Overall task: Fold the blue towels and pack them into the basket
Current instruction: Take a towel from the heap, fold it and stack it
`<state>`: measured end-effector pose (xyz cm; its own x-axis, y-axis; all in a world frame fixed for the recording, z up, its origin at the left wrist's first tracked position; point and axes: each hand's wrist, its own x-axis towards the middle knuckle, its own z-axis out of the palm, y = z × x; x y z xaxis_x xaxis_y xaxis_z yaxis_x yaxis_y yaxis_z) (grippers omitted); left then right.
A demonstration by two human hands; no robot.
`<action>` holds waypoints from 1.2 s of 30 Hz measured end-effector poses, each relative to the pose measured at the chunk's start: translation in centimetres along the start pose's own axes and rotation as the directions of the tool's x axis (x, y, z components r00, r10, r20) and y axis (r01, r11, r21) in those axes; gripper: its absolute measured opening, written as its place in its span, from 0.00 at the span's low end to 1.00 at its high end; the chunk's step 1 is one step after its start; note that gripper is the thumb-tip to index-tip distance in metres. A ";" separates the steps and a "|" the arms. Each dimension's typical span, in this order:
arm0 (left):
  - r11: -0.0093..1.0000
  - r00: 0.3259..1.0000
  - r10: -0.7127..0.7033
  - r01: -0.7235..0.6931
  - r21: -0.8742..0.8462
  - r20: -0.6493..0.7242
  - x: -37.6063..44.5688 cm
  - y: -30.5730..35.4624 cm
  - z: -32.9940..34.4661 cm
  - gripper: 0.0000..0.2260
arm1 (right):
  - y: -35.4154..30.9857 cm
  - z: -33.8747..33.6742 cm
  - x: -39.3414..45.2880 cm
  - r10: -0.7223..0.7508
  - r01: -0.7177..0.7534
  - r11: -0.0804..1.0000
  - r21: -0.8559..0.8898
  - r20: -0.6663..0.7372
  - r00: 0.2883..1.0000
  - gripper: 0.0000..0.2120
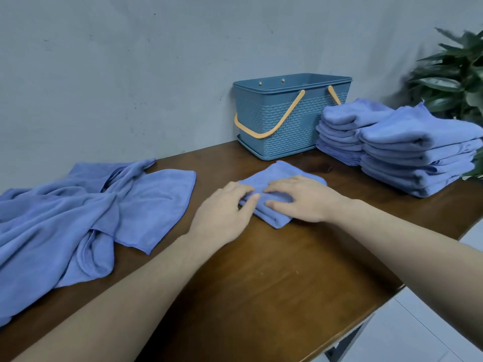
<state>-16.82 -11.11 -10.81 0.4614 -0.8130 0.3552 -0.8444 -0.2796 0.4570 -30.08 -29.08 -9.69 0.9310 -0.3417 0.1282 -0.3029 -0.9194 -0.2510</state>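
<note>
The left hand (222,212) lies on the near-left end of a folded blue towel (277,184), fingers nearly straight and pressing, with the thumb alongside the fold; the right hand (303,199) lies flat on top of it, fingers extended, gripping nothing. The step looks like the final flattening of a fold, and to do it well both palms should sweep outward from the middle toward the towel's edges so the layers stay aligned (a thick bundle like this tends to spring open). The towel sits near the middle of the tabletop (261,278), a compact, plump rectangle of soft blue cloth with a rounded fold facing the front edge. Unfolded towels (78,218) lie heaped toward the left edge. The basket (282,118), blue with yellow handles, stands at the back edge, and two stacks of folded towels (407,147) stand just beside it toward the right edge.
</note>
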 end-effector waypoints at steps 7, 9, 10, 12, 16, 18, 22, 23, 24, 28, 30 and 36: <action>0.995 0.976 -0.085 0.072 0.071 0.202 4.0 1.7 3.0 0.19 | 3.4 0.0 -1.8 -0.004 0.000 0.999 -0.034 -0.111 0.994 0.31; 0.994 0.975 -0.097 0.086 0.062 0.202 5.1 1.9 3.6 0.18 | 4.4 -0.1 -1.8 0.009 -0.013 0.999 -0.047 -0.093 0.996 0.32; 0.995 0.973 -0.094 0.084 0.058 0.212 5.7 1.9 4.0 0.19 | 5.1 -0.3 -1.4 0.019 -0.023 0.999 -0.040 -0.091 0.996 0.32; 0.995 0.970 -0.085 0.072 0.066 0.227 7.0 1.9 4.9 0.20 | 6.6 -0.6 -0.5 0.036 -0.037 0.999 -0.007 -0.073 0.997 0.33; 0.996 0.962 -0.078 0.065 0.058 0.261 9.8 2.1 6.5 0.22 | 9.5 -1.3 1.0 0.047 -0.044 0.997 0.058 -0.053 0.997 0.33; 0.997 0.958 -0.065 0.051 0.058 0.278 11.0 2.3 7.3 0.22 | 10.9 -1.8 1.4 0.052 -0.047 0.996 0.075 -0.067 0.996 0.30; 0.995 0.954 -0.037 0.007 0.102 0.299 13.0 2.8 8.4 0.23 | 13.4 -2.3 1.8 0.075 -0.071 0.992 0.106 -0.042 0.996 0.30; 0.993 0.956 -0.035 0.000 0.118 0.292 13.4 3.0 8.6 0.23 | 13.8 -2.3 1.9 0.076 -0.071 0.991 0.113 -0.041 0.996 0.31; 0.992 0.958 -0.036 0.000 0.126 0.283 13.7 3.1 8.8 0.23 | 14.2 -2.2 2.2 0.078 -0.072 0.990 0.122 -0.045 0.996 0.30; 0.998 0.973 -0.027 0.012 0.069 0.231 13.6 3.0 8.4 0.22 | 13.7 -2.2 2.6 0.033 -0.017 0.987 0.161 -0.098 0.995 0.24; 0.999 0.981 -0.003 -0.005 0.044 0.195 12.3 2.4 7.4 0.20 | 12.4 -2.0 2.2 -0.025 0.055 0.979 0.198 -0.149 0.988 0.21; 0.991 0.993 -0.015 -0.001 0.133 0.116 5.8 -1.5 2.6 0.17 | 6.1 -0.8 1.4 -0.128 0.155 0.958 0.240 -0.126 0.984 0.14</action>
<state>-13.61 -16.75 -11.54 0.4393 -0.8624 0.2517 -0.8734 -0.3444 0.3444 -30.78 -35.32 -10.27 0.9289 -0.2431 0.2792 -0.0966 -0.8873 -0.4510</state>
